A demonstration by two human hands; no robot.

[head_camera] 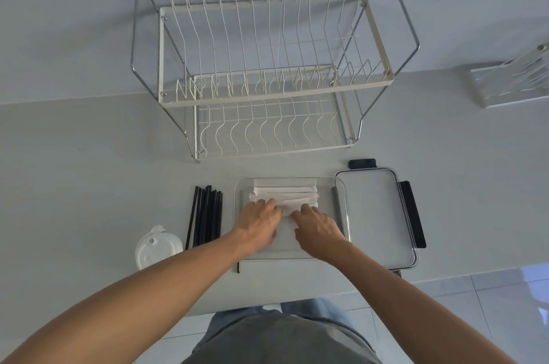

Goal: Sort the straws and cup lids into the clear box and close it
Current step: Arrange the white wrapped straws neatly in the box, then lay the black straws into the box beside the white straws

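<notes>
Clear plastic, the box (341, 200) sits on the counter just ahead of us, at the twelve o'clock of our body, open on top. Inside it, along its far half, lies a stack of white paper-wrapped straws (285, 194), laid crosswise. Both our hands are down in the box at the near edge of that stack. Our left hand (261, 221) rests with fingers stretched forward and lightly bent onto the wrappers; our right hand (318, 225) does the same just beside it, at three o'clock of the left, fingertips on the white paper. We cannot tell whether either hand pinches a straw or merely presses on it.

At nine o'clock of the box, just beside it, a bundle of black straws (205, 215) lies on the counter (89, 185), running away from us. One more black straw (238, 268) pokes out at the box's near left corner. Further toward eight o'clock stands a stack of white cup lids (156, 247), partly hidden by our left forearm.

At three o'clock, touching the box's right side, the clear box lid (374, 215) lies flat with its black latches (414, 215) showing. At twelve o'clock, beyond the box, stands a two-tier wire dish rack (267, 81) against the wall.
</notes>
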